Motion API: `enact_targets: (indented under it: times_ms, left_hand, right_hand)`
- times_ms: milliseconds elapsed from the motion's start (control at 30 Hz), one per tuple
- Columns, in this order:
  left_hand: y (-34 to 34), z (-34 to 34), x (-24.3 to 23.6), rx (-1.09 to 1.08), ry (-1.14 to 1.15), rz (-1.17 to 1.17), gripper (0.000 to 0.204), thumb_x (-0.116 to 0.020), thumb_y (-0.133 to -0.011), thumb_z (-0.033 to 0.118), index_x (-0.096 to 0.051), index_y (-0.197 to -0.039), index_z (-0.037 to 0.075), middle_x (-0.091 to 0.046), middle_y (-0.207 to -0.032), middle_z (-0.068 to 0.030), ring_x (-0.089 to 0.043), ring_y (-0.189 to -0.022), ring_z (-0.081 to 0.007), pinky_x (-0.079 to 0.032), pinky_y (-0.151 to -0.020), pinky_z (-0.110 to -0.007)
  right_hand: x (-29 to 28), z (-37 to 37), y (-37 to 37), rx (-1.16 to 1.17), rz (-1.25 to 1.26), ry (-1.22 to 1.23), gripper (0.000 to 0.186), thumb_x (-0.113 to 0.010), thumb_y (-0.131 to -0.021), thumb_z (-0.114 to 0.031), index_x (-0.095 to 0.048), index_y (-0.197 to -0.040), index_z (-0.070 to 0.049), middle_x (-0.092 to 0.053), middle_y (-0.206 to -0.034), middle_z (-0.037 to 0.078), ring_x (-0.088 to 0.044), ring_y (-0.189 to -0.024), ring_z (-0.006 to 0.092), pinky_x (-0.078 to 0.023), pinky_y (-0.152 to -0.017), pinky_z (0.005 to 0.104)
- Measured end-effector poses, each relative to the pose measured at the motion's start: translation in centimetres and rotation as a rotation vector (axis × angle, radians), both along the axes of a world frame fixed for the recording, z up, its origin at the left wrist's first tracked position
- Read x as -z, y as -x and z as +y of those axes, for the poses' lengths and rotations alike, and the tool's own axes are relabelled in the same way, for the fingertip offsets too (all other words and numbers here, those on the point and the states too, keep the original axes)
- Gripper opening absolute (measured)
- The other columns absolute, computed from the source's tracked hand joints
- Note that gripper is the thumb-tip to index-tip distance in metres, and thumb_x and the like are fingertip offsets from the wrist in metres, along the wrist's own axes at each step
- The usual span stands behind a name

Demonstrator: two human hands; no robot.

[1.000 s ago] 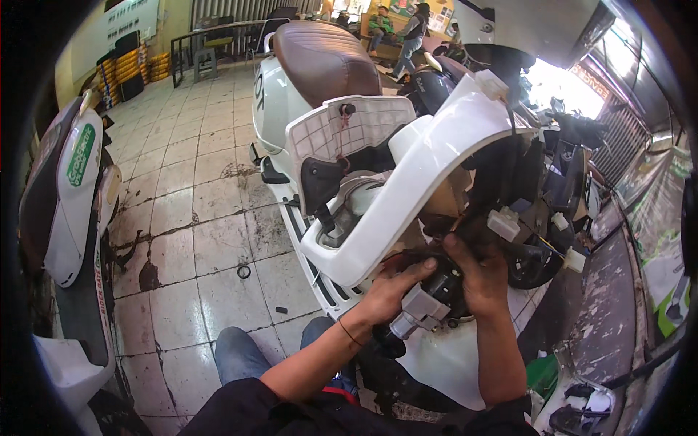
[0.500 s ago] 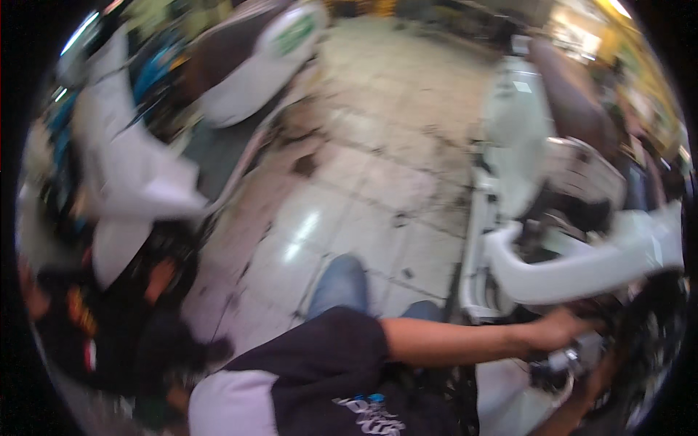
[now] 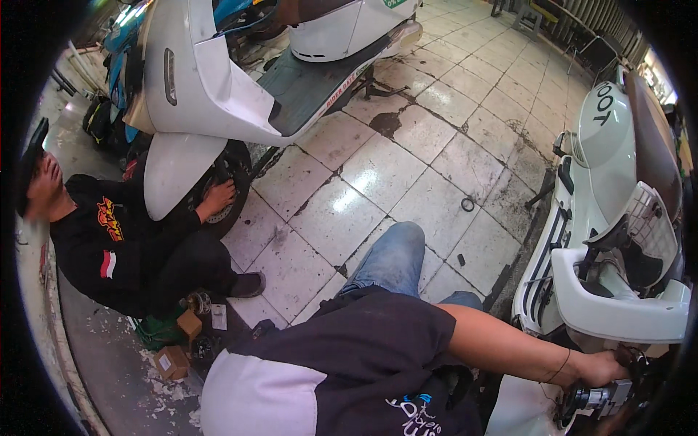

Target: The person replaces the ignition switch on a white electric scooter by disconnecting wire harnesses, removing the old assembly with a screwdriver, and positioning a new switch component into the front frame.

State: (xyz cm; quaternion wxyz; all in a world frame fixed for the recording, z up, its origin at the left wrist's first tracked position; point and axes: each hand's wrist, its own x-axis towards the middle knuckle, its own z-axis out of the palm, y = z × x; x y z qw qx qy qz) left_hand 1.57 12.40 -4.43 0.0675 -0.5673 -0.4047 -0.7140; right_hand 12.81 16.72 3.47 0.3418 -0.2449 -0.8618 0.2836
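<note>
My left hand (image 3: 602,368) reaches across to the lower right, at the front of a partly stripped white scooter (image 3: 607,138). Its fingers are curled down against dark parts beside a silver metal piece with a black ribbed cylinder (image 3: 598,398). What the fingertips grip is hidden. Low at the right rim, a dim part of my right hand (image 3: 618,421) shows below the metal piece, its fingers hidden. A pale curved cover (image 3: 622,305) of the scooter lies just beyond my left hand.
At left a person in black (image 3: 138,247) crouches with a hand at the front wheel of another white scooter (image 3: 240,94). Small cardboard boxes (image 3: 172,362) sit near that person's foot. A black ring (image 3: 467,204) and a small dark piece (image 3: 461,259) lie on the tiled floor (image 3: 378,174).
My view has swung left and sharpened from blur, so the crouching person and left scooter show more fully. My left hand stays at the right scooter's metal parts; my right forearm shows less.
</note>
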Motion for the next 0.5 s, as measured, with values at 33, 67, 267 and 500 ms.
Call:
enact_targets:
  times_ms: [33, 67, 267, 500]
  left_hand:
    - [0.1, 0.0, 0.3, -0.006, -0.022, -0.010, 0.033, -0.054, -0.072, 0.005, -0.062, -0.104, 0.000, -0.062, -0.104, -0.0229, -0.056, -0.102, -0.0376, -0.044, -0.090, -0.044]
    - [0.1, -0.1, 0.6, -0.013, -0.044, -0.021, 0.033, -0.054, -0.072, 0.006, -0.062, -0.104, 0.000, -0.062, -0.104, -0.0226, -0.056, -0.103, -0.0378, -0.044, -0.090, -0.044]
    - [0.2, -2.7, 0.7, -0.002, -0.002, -0.043, 0.032, -0.056, -0.072, 0.007, -0.063, -0.102, 0.000, -0.064, -0.096, -0.0218, -0.060, -0.092, -0.0393, -0.047, -0.083, -0.045]
    - [0.4, -5.1, -0.3, 0.124, -0.070, -0.190, 0.031, -0.049, -0.079, 0.005, -0.061, -0.107, 0.000, -0.061, -0.104, -0.0237, -0.058, -0.100, -0.0378, -0.044, -0.089, -0.044]
  right_hand:
    - [-0.1, 0.1, 0.0, 0.001, -0.004, -0.002, 0.036, -0.045, -0.094, -0.022, -0.056, -0.118, 0.002, -0.055, -0.123, 0.015, -0.048, -0.115, 0.0285, -0.035, -0.100, 0.0370]
    - [-0.1, -0.1, -0.1, 0.004, -0.004, 0.004, 0.036, -0.045, -0.094, -0.022, -0.056, -0.118, 0.002, -0.055, -0.123, 0.015, -0.049, -0.114, 0.0285, -0.036, -0.099, 0.0369]
    - [-0.4, 0.4, -0.9, 0.010, -0.022, 0.013, 0.035, -0.047, -0.093, -0.020, -0.056, -0.117, 0.003, -0.056, -0.121, 0.015, -0.050, -0.111, 0.0286, -0.038, -0.097, 0.0363]
    - [-0.8, 0.4, -0.6, -0.025, -0.029, 0.069, 0.034, -0.049, -0.093, -0.018, -0.056, -0.116, 0.005, -0.057, -0.119, 0.016, -0.052, -0.108, 0.0287, -0.040, -0.095, 0.0356]
